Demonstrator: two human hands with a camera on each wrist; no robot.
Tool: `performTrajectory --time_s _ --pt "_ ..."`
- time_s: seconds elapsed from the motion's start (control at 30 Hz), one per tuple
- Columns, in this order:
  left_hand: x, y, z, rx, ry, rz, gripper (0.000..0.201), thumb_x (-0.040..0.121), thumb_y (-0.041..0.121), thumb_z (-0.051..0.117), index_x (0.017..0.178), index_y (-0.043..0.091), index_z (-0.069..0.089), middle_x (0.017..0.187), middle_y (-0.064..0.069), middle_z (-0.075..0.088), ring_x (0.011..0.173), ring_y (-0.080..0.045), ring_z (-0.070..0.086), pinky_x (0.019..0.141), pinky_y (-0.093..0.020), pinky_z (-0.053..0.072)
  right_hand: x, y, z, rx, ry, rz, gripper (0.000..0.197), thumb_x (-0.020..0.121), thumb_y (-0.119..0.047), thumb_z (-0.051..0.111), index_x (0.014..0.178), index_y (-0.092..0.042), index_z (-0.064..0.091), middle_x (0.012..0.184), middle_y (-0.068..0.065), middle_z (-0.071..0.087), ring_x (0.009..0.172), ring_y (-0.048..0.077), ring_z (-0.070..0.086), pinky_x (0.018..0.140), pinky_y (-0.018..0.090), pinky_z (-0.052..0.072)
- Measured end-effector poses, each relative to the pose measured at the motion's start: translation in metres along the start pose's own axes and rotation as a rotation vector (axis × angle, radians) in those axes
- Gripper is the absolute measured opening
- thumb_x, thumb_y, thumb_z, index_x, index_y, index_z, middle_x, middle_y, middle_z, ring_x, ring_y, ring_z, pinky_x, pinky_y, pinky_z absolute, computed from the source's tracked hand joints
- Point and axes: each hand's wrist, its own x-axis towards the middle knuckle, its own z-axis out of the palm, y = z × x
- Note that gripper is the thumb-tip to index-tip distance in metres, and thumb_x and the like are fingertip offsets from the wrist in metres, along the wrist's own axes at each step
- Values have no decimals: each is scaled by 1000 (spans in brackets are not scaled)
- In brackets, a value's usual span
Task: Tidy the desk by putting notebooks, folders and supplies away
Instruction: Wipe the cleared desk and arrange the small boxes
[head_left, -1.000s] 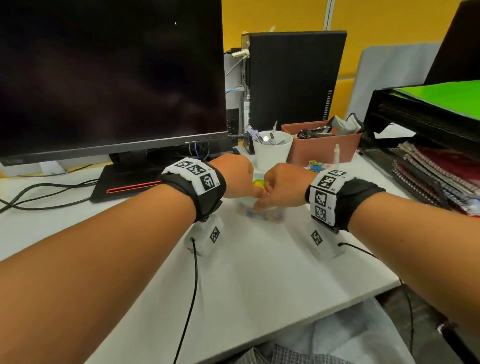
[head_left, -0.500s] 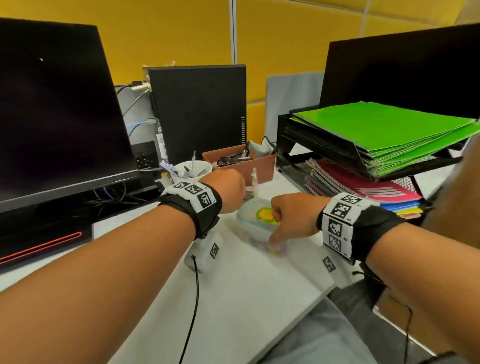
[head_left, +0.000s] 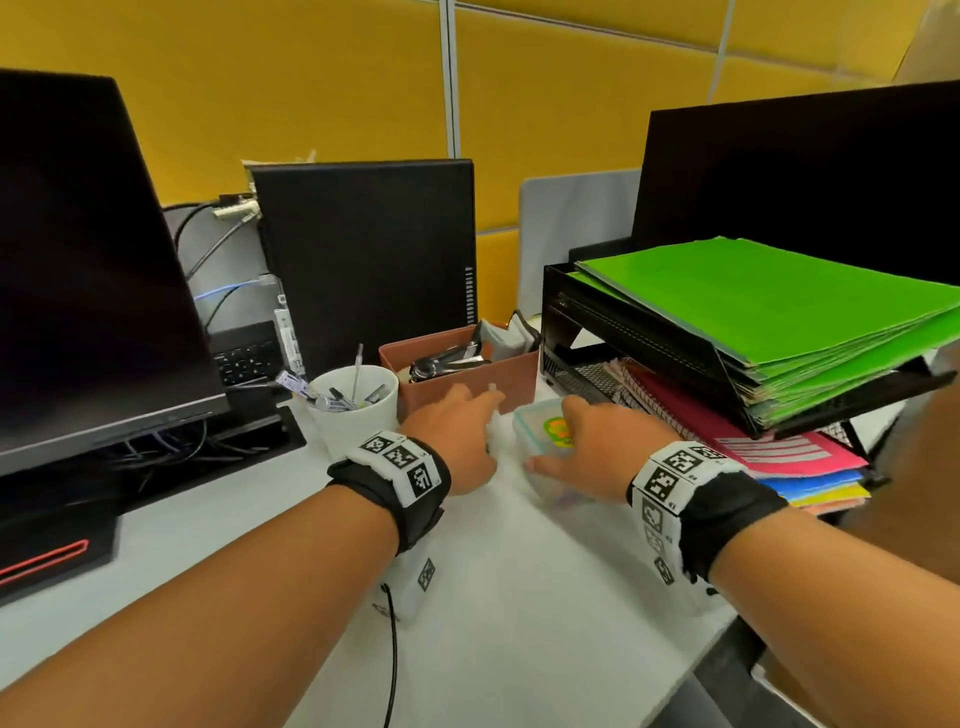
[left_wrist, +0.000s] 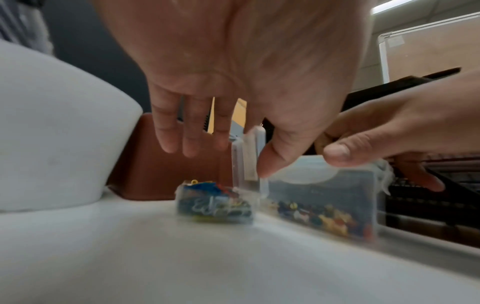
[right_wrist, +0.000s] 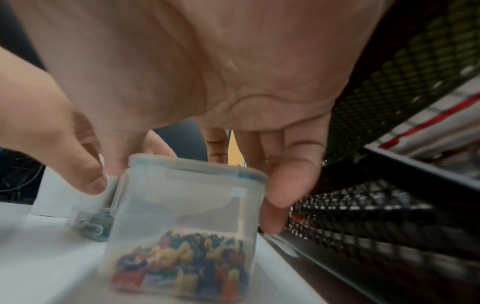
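Observation:
A clear plastic pin box (head_left: 543, 434), with a green and orange sticker on its lid, stands on the white desk (head_left: 519, 597) in front of the brown tray. My right hand (head_left: 597, 447) grips it from above, thumb on its left clasp and fingers down its right side. Coloured pins fill the bottom of the pin box (right_wrist: 182, 226). Left of it lies a small clear box of paper clips (left_wrist: 215, 203), its lid flap (left_wrist: 249, 156) standing upright. My left hand (head_left: 467, 431) pinches that flap with the thumb, the other fingers spread.
A white cup of pens (head_left: 356, 410) and a brown tray (head_left: 467, 384) with a stapler stand just behind my hands. At the right a black mesh paper tray (head_left: 649, 332) holds green folders (head_left: 779, 312) above notebooks (head_left: 753, 447). A monitor (head_left: 78, 286) and a PC tower (head_left: 363, 260) stand behind.
My view has swung to the right. The right hand has carried the pin box back and right, toward the paper tray. The hands have parted and the left fingers have spread.

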Motion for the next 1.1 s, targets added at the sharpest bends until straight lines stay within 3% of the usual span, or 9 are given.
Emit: performTrajectory --time_s 0.1,0.23,0.33,0.4,0.53,0.7,0.83,0.97,1.1 --pt "1 -10 11 -45 75 -78 72 89 40 65 153 26 36 136 -2 60 120 -26 61 95 -39 55 17 -6 0 33 7 -12 71 77 -81 55 123 -29 42 117 0 64 103 29 64 83 43 57" --pt "0 -14 11 -34 102 -144 45 87 52 63 126 28 62 113 2 72 100 -23 68 82 -36 58 32 -14 7 50 29 4 64 84 -76 52 128 -29 45 130 0 60 124 29 52 95 49 52" --pt "0 -16 8 -4 27 -204 40 87 54 64 111 23 68 94 1 67 86 -23 66 72 -31 54 34 -18 10 22 67 -90 63 91 -65 56 140 -28 46 159 -1 36 152 29 19 116 56 33" --pt "-1 -17 7 2 -47 -229 38 86 54 67 106 22 67 87 1 63 81 -22 64 71 -31 54 34 -25 11 -20 149 -270 51 96 -50 57 140 -25 52 161 0 34 154 27 16 122 52 24" --pt "4 -16 2 39 -132 -209 30 85 49 72 95 21 66 76 2 59 79 -23 65 72 -31 54 26 -54 15 30 75 -508 23 98 -29 57 114 -18 68 122 6 65 118 28 59 97 38 50" --pt "8 -14 -3 117 -219 -181 17 94 28 62 82 16 60 88 -7 64 79 -26 60 74 -33 52 24 -74 23 -61 -2 -421 27 98 -18 54 121 -14 68 115 9 69 109 28 65 80 31 47" --pt "7 -6 -6 148 -253 -176 7 94 21 59 97 16 64 87 -4 60 82 -24 61 77 -32 53 27 -76 29 -70 -28 -391 36 97 -18 55 132 -12 58 119 9 67 113 29 63 77 32 44" --pt "5 4 -7 315 -374 -145 26 99 21 54 120 11 66 107 -7 66 99 -25 65 84 -31 51 33 -81 28 -151 -87 -380 35 97 -20 58 131 -12 59 121 10 65 115 29 63 84 35 50" --pt "8 -2 -16 315 -374 -131 31 102 19 49 125 7 65 103 -5 56 116 -26 64 89 -29 48 33 -85 24 -142 -140 -370 31 97 -19 56 127 -12 61 119 10 66 113 30 64 78 33 42"
